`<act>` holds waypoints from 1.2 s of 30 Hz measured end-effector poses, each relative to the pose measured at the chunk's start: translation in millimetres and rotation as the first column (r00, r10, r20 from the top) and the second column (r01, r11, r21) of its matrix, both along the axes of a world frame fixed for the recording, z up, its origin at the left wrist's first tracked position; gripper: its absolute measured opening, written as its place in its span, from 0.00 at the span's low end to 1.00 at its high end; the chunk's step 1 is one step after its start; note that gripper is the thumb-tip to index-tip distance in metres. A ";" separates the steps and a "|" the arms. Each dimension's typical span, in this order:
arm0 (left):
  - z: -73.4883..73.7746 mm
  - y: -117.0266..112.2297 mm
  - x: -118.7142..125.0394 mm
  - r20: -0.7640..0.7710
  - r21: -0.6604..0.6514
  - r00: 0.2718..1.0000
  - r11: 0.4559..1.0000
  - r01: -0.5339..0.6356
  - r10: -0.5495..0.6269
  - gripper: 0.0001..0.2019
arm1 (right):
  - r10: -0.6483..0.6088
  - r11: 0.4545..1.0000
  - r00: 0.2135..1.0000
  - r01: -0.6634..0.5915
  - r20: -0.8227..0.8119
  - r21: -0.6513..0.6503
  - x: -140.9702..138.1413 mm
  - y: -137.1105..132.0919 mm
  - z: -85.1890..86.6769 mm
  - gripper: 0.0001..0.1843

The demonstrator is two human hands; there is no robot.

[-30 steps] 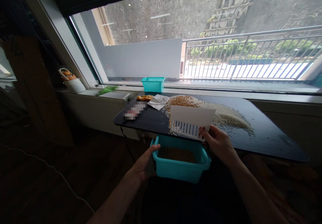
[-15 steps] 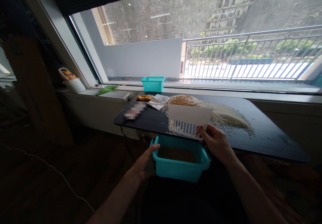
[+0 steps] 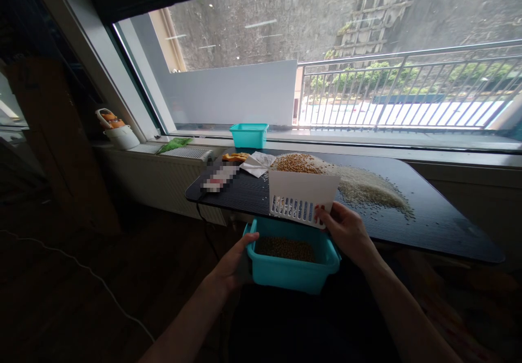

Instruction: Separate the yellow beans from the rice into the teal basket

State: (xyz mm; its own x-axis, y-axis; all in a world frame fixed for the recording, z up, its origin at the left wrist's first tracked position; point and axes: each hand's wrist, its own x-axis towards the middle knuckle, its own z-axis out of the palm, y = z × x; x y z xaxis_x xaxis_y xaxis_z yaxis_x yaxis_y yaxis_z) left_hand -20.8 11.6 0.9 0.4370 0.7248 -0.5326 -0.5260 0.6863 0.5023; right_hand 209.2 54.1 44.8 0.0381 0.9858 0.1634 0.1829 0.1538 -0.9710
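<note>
My left hand (image 3: 235, 262) grips the left end of a teal plastic bin (image 3: 292, 272) held just below the front edge of the black table (image 3: 432, 216). Brown beans lie in the bottom of the bin. My right hand (image 3: 346, 231) holds a white slotted scoop (image 3: 302, 195) upright on the table edge, right above the bin. Behind the scoop sits a heap of brown beans (image 3: 297, 162), and a spread of white rice (image 3: 367, 189) runs to the right of it.
A second teal bin (image 3: 248, 134) stands on the window sill. A white bag (image 3: 256, 164) and an orange item (image 3: 235, 157) lie at the table's back left. A white pot (image 3: 119, 136) sits on the radiator cover at left. A white cable (image 3: 81, 268) crosses the floor.
The scoop and my right hand have slid a little to the left along the table edge. My left hand and the bin have stayed put.
</note>
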 end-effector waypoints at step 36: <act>-3.0 0.4 0.9 -0.042 -0.006 0.999 1.000 -0.009 0.009 0.30 | -0.252 0.964 0.967 0.248 0.037 0.094 -3.7 -15.2 -26.8 0.14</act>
